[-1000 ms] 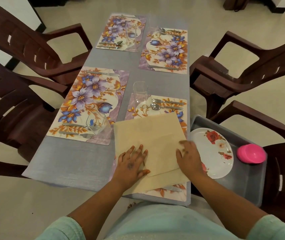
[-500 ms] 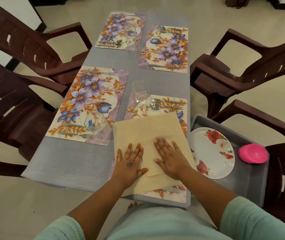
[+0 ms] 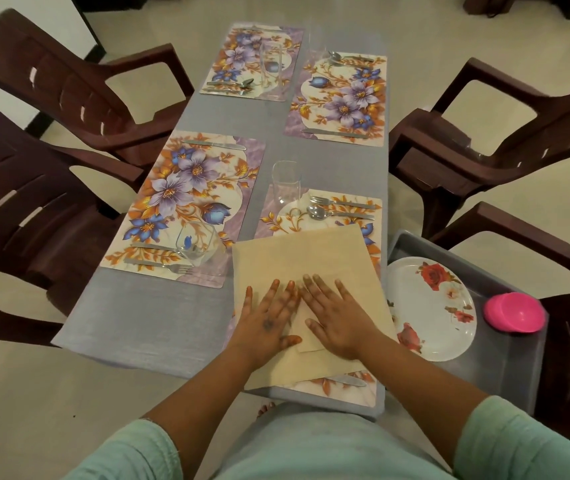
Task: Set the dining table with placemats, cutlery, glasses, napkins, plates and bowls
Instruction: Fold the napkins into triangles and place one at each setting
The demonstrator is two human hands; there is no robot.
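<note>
Beige square cloth napkin (image 3: pixel 306 268), spread over the near-right floral placemat (image 3: pixel 332 388) at the table's near end, a folded flap lying between the two hands. Left hand (image 3: pixel 269 323) flat on the napkin's left part, fingers straight and spread, gripping nothing. Right hand (image 3: pixel 340 323) flat on the folded flap, fingers straight, likewise pressing rather than grasping; fingertips of both hands almost touching. Steel knife (image 3: pixel 346 380) just showing under the napkin's near edge. Beyond the napkin, on the same placemat: steel fork (image 3: pixel 340 202), steel spoon (image 3: pixel 332 213) and clear upright drinking glass (image 3: pixel 285 183). To the left, a second floral placemat (image 3: pixel 186 199) with a clear glass (image 3: pixel 198 245) at its near corner. To the right, grey plastic tray (image 3: pixel 505 358) on a brown chair, holding a white rose-patterned plate (image 3: pixel 430 308) and a pink plastic bowl (image 3: pixel 514 311).
</note>
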